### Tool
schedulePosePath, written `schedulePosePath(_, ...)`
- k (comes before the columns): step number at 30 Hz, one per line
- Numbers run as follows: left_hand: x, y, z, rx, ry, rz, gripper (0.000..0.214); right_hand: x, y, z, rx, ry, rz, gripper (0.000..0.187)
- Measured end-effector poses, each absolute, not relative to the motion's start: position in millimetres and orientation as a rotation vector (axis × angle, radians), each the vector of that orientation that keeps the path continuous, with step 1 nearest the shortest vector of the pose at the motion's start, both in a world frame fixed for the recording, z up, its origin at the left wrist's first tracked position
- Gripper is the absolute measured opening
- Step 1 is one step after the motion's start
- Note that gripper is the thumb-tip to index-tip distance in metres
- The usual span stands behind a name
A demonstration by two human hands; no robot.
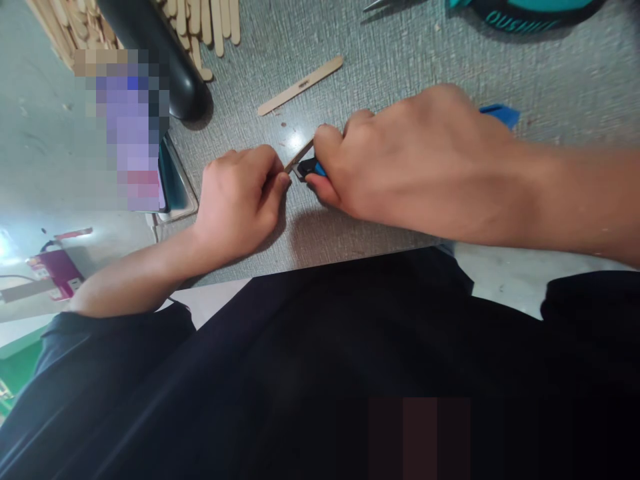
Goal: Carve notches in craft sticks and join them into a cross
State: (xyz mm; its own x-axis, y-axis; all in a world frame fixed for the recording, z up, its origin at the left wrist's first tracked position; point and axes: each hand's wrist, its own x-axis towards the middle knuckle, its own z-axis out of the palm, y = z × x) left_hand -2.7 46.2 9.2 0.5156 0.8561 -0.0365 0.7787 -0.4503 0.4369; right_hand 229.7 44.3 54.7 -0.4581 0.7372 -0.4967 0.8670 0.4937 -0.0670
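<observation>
My left hand (243, 197) is closed, pinching one end of a wooden craft stick (299, 156) between thumb and fingers. Wrapped in my right hand (400, 160) is a blue utility knife (500, 114), its black tip and blade beside the stick. The stick's far end runs up to my right fingers, and whether they grip it too I cannot tell. Most of the knife's handle is hidden by the hand. Just beyond both hands, another craft stick (301, 87) with a dark mark at its middle lies on the grey textured table (240, 120).
Several craft sticks (219, 27) lie in a pile at the back left, partly behind a long black object (160, 60). A phone-like device (175, 180), partly blurred out, is near my left wrist. Teal-and-black handles (535, 17) and a pointed metal tip (375, 5) are at the back right.
</observation>
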Motion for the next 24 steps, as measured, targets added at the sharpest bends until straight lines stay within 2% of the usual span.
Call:
schedulePosePath(9,1,45,11,2.327,1.316,0.339,0.022,229,46,54,1.344,2.355,-0.483,0.057)
schedulePosePath(18,0,47,13,2.291,1.338,0.344,0.026,240,56,54,1.221,2.326,-0.296,0.067)
schedulePosePath(24,-1,49,10,2.284,1.316,0.368,0.025,251,65,44,1.185,2.393,-0.292,0.071)
